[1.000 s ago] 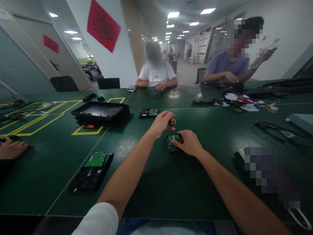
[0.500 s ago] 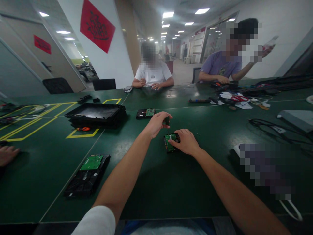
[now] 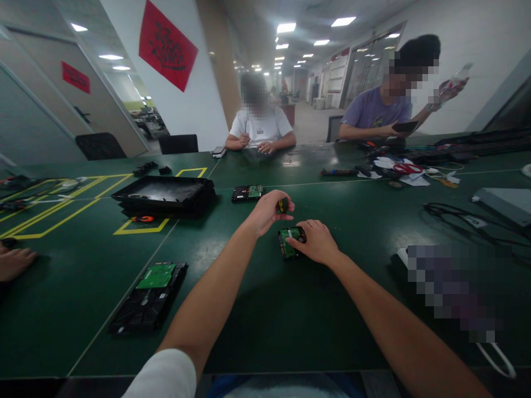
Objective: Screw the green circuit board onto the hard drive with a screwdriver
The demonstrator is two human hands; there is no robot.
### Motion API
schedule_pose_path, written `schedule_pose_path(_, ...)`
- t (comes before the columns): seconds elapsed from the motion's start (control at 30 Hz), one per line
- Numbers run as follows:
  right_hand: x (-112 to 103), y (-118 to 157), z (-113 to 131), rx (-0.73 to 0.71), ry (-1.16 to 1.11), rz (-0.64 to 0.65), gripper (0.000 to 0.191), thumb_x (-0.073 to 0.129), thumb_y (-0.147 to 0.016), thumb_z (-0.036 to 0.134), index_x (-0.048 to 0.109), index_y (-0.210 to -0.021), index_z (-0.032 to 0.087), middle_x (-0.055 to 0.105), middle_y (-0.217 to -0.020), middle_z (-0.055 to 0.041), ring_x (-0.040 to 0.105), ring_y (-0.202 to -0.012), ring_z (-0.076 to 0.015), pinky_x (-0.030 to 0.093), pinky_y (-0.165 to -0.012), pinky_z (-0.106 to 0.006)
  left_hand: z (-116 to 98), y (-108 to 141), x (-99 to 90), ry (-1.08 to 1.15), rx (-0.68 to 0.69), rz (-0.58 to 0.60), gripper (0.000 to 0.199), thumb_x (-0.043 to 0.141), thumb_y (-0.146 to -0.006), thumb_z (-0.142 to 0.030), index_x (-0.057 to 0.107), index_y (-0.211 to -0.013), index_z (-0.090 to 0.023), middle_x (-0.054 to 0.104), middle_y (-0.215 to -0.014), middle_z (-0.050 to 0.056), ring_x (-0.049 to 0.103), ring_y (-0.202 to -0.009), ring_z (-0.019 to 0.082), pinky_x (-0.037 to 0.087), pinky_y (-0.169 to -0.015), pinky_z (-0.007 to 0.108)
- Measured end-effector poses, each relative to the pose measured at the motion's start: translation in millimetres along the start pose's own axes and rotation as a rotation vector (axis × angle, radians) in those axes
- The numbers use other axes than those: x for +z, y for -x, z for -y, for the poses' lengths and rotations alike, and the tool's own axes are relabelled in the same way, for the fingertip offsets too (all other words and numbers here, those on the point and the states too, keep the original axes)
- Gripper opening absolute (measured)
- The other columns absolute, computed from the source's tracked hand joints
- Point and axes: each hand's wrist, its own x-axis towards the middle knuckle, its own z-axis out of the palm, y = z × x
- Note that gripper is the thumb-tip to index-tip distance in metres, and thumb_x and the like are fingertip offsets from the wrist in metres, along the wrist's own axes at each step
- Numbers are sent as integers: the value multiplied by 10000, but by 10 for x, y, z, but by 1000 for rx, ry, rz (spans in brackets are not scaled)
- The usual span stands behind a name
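My left hand (image 3: 269, 213) is closed around a screwdriver (image 3: 282, 205) with a black and yellow handle, held just above a small hard drive; the tip cannot be made out. The hard drive (image 3: 287, 241), with its green circuit board facing up, lies on the table under my right hand (image 3: 317, 240). My right thumb rests on the board and the fingers wrap over the far edge, partly hiding the drive. A second hard drive (image 3: 248, 193) lies just beyond my left hand. A larger hard drive (image 3: 150, 298) with a green board lies left of my left forearm.
Stacked black trays (image 3: 166, 190) stand at the left on the green table (image 3: 249, 331), an orange-handled tool (image 3: 143, 219) beside them. Cables (image 3: 452, 213) and a grey box (image 3: 504, 202) lie right. Two people sit opposite; another person's hand (image 3: 16, 260) is at the left edge.
The screwdriver handle has turned in my left hand, so its yellow now shows. My right hand stays on the drive. The person at the right has lifted a dark flat object.
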Motion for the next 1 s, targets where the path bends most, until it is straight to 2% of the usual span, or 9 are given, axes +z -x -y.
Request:
schedule_pose_path(0.17,18,-1,-7,-2,3,0,558,558,-951,687,657,-1247,225,669,-1212,-127,577,-1179,-321,431,-1000,-447,-27,20,-18,-96,42,29,252,618,-863,-389,704,-863,-152,636,-876,74,622,-836,182,560,-594,247)
schedule_pose_path(0.37,33,-1,-13,-4,1,-6,572,556,-950,694,651,-1269,229,667,-1219,-128,574,-1180,-324,421,-998,-444,-31,34,1,-44,-31,91,239,627,-871,-394,663,-936,-167,659,-815,67,650,-766,188,552,-565,261)
schedule_pose_path(0.53,31,0,-15,-7,-2,-8,560,554,-949,697,656,-1245,234,669,-1207,-122,577,-1168,-324,427,-980,-443,-15,23,-4,-8,-12,40,216,639,-870,-378,625,-892,-164,674,-816,82,662,-775,197,601,-631,316)
schedule_pose_path(0.77,36,-3,-18,-9,-11,-11,552,558,-949,695,657,-1231,232,672,-1200,-120,577,-1172,-321,428,-984,-446,-43,35,-23,-84,54,53,231,652,-856,-379,689,-830,-153,605,-883,60,605,-837,173,604,-637,281)
schedule_pose_path(1.0,34,-4,-26,-1,-16,-1,558,552,-946,702,654,-1243,240,671,-1211,-118,576,-1182,-328,430,-986,-452,-42,34,17,-60,14,16,192,637,-884,-349,641,-914,-160,658,-813,72,657,-783,190,609,-624,309)
